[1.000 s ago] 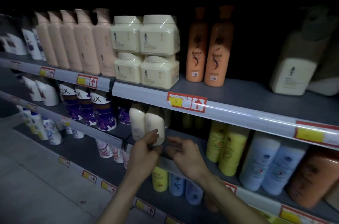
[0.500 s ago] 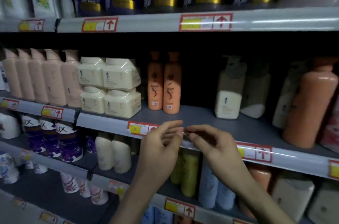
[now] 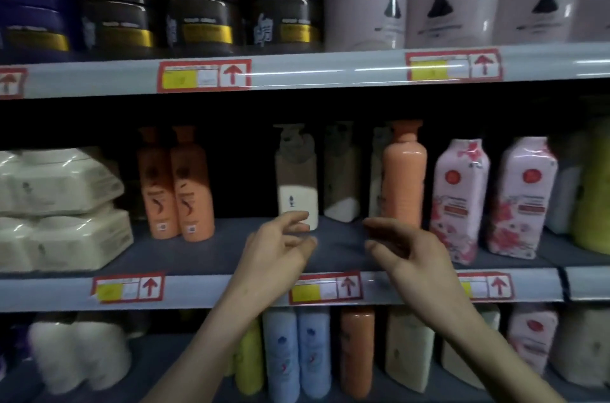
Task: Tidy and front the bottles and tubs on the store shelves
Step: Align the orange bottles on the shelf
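Head view: left hand point(image 3: 276, 249) and right hand point(image 3: 406, 255), both loose-fingered and empty, before a cream pump bottle point(image 3: 297, 186).

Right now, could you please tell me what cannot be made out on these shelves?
Head view only:
- Price tag print: blurred.
- Whether the left hand touches the cream pump bottle: fingers overlap its base.
- Pale bottle behind the peach bottle: mostly hidden.
- Yellow-green bottle: cut by right edge.

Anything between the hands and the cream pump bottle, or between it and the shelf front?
Nothing visible. Fingertips of the left hand overlap the base of the cream pump bottle; the right hand hovers just right of it. No item stands between the bottle and the shelf edge.
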The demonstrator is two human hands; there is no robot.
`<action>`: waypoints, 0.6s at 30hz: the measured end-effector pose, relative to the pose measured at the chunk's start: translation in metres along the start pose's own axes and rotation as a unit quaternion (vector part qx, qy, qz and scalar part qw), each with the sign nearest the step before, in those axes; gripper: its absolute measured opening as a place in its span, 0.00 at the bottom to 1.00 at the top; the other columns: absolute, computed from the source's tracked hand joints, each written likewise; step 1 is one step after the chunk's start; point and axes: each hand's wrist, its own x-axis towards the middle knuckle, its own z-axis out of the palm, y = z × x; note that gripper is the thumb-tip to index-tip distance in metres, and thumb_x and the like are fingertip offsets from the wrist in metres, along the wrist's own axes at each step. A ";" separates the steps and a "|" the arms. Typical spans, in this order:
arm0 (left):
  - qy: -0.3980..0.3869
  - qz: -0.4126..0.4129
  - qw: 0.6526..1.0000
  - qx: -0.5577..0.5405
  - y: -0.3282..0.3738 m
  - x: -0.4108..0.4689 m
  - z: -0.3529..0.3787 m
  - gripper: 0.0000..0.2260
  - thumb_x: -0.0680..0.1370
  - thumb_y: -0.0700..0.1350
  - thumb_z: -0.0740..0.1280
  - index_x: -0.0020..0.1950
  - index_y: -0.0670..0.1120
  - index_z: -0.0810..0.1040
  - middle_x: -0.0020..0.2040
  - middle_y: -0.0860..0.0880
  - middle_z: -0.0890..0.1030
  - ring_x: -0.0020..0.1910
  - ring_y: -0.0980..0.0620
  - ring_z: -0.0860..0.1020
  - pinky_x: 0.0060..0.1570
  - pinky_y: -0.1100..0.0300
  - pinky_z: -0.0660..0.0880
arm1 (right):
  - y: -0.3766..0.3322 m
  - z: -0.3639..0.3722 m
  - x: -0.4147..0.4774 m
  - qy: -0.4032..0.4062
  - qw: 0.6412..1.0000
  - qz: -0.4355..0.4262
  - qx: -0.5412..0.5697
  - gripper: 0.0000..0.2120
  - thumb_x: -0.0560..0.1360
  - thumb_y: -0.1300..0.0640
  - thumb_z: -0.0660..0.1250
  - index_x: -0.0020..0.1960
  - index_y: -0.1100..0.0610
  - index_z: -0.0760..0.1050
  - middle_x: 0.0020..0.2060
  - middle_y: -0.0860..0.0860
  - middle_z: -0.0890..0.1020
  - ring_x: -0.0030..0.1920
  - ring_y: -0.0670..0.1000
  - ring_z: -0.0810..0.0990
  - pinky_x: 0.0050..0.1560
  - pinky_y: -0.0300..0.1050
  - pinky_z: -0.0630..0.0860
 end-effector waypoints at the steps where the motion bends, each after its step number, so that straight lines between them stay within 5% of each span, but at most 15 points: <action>1: 0.001 0.001 1.000 -0.002 0.003 0.002 0.005 0.17 0.76 0.43 0.73 0.65 0.53 0.80 0.52 0.60 0.84 0.48 0.67 0.82 0.50 0.72 0.75 | 0.003 -0.007 -0.001 0.008 1.000 0.000 -0.003 0.15 0.76 0.58 0.72 0.61 0.47 0.83 0.51 0.39 0.86 0.53 0.32 0.82 0.57 0.29 0.75; 6: -0.070 0.000 0.996 -0.059 0.028 0.008 0.028 0.17 0.77 0.42 0.74 0.65 0.51 0.79 0.56 0.55 0.84 0.52 0.63 0.83 0.56 0.67 0.77 | 0.010 -0.038 -0.009 0.100 0.995 0.011 0.015 0.11 0.76 0.62 0.71 0.53 0.48 0.85 0.45 0.37 0.87 0.48 0.34 0.84 0.50 0.25 0.75; 10: -0.138 0.031 0.986 -0.085 0.047 0.027 0.062 0.29 0.77 0.45 0.74 0.77 0.50 0.68 0.67 0.52 0.77 0.64 0.56 0.79 0.65 0.61 0.74 | 0.010 -0.047 -0.009 0.116 0.991 0.024 -0.059 0.16 0.76 0.57 0.70 0.63 0.51 0.83 0.51 0.40 0.87 0.49 0.31 0.82 0.50 0.22 0.73; 14: -0.151 0.027 0.980 -0.124 0.061 0.040 0.087 0.28 0.72 0.49 0.76 0.71 0.52 0.71 0.64 0.48 0.81 0.60 0.53 0.82 0.65 0.50 0.77 | 0.004 -0.040 -0.010 0.091 0.984 0.015 -0.154 0.17 0.76 0.53 0.69 0.64 0.49 0.80 0.47 0.49 0.88 0.48 0.49 0.85 0.52 0.50 0.81; 18: -0.144 0.031 0.981 -0.130 0.056 0.044 0.093 0.27 0.66 0.55 0.77 0.63 0.58 0.74 0.57 0.51 0.85 0.58 0.52 0.83 0.63 0.46 0.78 | 0.004 -0.032 -0.005 0.063 0.984 -0.012 -0.167 0.09 0.75 0.51 0.67 0.55 0.45 0.77 0.41 0.46 0.85 0.42 0.46 0.83 0.45 0.53 0.80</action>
